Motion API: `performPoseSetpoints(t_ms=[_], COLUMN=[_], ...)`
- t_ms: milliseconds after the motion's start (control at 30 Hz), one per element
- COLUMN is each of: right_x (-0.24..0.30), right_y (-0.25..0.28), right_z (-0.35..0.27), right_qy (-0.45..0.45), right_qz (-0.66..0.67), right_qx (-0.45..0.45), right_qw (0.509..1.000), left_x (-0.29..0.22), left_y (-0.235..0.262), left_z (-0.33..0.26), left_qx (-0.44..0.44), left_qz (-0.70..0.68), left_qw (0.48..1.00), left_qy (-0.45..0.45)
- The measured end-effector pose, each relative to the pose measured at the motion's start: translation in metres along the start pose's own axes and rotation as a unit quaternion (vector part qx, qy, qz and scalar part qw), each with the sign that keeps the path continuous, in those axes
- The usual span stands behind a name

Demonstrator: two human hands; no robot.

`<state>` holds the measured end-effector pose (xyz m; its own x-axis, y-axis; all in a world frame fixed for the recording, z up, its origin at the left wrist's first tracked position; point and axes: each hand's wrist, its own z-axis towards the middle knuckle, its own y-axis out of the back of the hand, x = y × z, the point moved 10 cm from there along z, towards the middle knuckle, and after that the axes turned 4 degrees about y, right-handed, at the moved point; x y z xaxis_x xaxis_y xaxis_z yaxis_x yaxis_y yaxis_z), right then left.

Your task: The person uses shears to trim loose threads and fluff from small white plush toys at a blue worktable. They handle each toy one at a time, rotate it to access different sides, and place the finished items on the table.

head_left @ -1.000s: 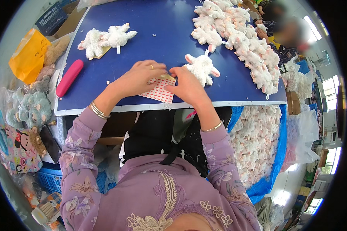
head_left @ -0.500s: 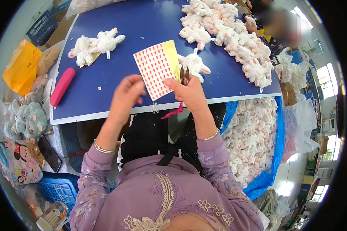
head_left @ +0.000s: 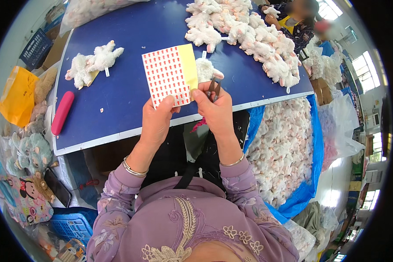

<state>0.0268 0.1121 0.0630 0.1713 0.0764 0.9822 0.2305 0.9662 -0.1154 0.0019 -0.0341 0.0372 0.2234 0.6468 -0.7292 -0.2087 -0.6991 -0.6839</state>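
Note:
Both my hands hold up a sheet of small red stickers [head_left: 168,76] with a yellow backing strip on its right side. My left hand [head_left: 158,118] pinches the sheet's lower edge. My right hand [head_left: 215,109] grips its lower right corner and also holds a small pair of snips [head_left: 212,88]. Behind the sheet, a white plush toy [head_left: 206,70] lies on the blue table [head_left: 131,87].
Two white plush toys [head_left: 93,63] lie at the table's left, a pink case [head_left: 62,112] near its left edge. A long heap of white plush toys [head_left: 253,39] runs along the right. A blue-lined bin of plush [head_left: 284,148] stands right. Another person [head_left: 292,19] sits opposite.
The sticker sheet came off the table and now is held up in both hands, closer to me. My left hand moved from open beside it to pinching its lower edge.

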Motion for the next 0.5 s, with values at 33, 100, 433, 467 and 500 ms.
performPoseSetpoints(t_ms=[33,100,433,467,500], right_x=[0.001,0.008,0.023,0.023,0.022], right_y=[0.000,0.000,-0.004,-0.004,-0.002], right_z=[-0.001,-0.004,-0.007,-0.008,-0.008], right_qy=[0.017,0.066,0.111,0.112,0.108], right_qz=[-0.018,-0.032,-0.100,-0.099,-0.096], right_qx=[-0.003,-0.008,0.036,0.029,0.020], right_qw=[1.000,0.997,0.988,0.988,0.989], left_x=[0.004,0.011,0.010,0.011,0.012], left_y=[0.000,0.003,-0.004,-0.005,-0.005], left_z=[0.001,0.006,0.007,0.007,0.007], left_qx=[-0.006,-0.018,-0.024,-0.016,-0.008], left_qz=[0.017,0.049,0.046,0.040,0.033], left_qw=[1.000,0.998,0.998,0.998,0.998], left_qy=[0.007,0.019,0.038,0.041,0.044])
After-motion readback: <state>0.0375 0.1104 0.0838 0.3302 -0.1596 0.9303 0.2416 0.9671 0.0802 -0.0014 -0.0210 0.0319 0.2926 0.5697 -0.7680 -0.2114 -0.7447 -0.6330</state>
